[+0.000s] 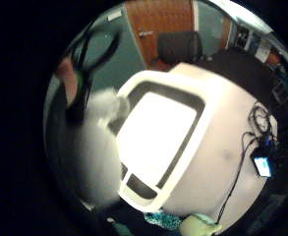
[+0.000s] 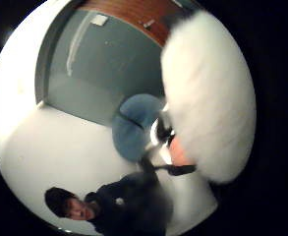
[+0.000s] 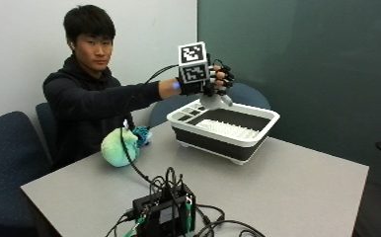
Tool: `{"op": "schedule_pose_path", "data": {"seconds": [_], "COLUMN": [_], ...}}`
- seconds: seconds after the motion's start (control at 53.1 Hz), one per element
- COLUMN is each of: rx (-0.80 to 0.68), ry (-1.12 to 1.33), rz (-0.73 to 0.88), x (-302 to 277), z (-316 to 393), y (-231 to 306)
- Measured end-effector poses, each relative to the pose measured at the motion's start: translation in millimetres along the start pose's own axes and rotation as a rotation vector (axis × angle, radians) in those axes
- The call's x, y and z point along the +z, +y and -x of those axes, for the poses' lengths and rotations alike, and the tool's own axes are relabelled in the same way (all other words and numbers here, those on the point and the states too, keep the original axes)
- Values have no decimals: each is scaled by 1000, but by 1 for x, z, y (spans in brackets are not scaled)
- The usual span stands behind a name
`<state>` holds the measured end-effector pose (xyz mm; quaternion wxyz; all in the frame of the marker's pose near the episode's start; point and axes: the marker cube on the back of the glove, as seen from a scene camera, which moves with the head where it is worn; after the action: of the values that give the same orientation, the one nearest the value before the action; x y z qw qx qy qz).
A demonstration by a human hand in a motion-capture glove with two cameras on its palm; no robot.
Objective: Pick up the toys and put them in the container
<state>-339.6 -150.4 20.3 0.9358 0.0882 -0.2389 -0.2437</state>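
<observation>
**White plush toy held above the container, ready to be dropped**

Outside view: the white plush toy (image 3: 214, 101) hangs from the gloved right hand (image 3: 207, 81), whose fingers are curled around its top. Hand and toy are in the air over the near-left corner of the container (image 3: 246, 140), a white and dark rack-style bin standing on the grey table (image 3: 309, 187). The toy looks to be just above the rim, not yet inside. A green plush toy (image 3: 119, 146) with a teal one (image 3: 142, 135) touching it lies on the table by the person, well apart from the bin. A black box with cables (image 3: 164, 210) sits at the near edge.

Little-finger-side palm view: the container (image 1: 158, 142) lies open beneath the palm, its bright floor unoccupied as far as I can see. The fuzzy white toy (image 1: 104, 105) shows at its rim beside the hand.

Thumb-side palm view: the white toy (image 2: 210, 98) fills much of the picture, close to the palm.

My reading: this is the carry-and-release step for the first toy. The next move calls for shifting a little further over the bin's middle, lowering, then uncurling the fingers; afterwards the green and teal toys remain to be fetched.
</observation>
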Motion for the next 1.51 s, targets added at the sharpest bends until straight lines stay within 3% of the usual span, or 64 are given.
{"op": "schedule_pose_path", "data": {"seconds": [0.075, 0.226, 0.395, 0.508, 0.715, 0.941, 1.167, 1.318, 1.506], "rx": [13, 13, 106, 151, 249, 222, 158, 157, 177], "ry": [-28, 62, 285, 339, 451, 442, 374, 153, -9], "rz": [79, 63, 71, 215, 611, 750, 689, 689, 473], "x": [5, -25, -104, -119, -72, -34, -16, -8, -35], "z": [-10, -22, -73, -100, -149, -171, -177, -189, -195], "y": [7, 46, 125, 197, 343, 408, 398, 365, 299]}}
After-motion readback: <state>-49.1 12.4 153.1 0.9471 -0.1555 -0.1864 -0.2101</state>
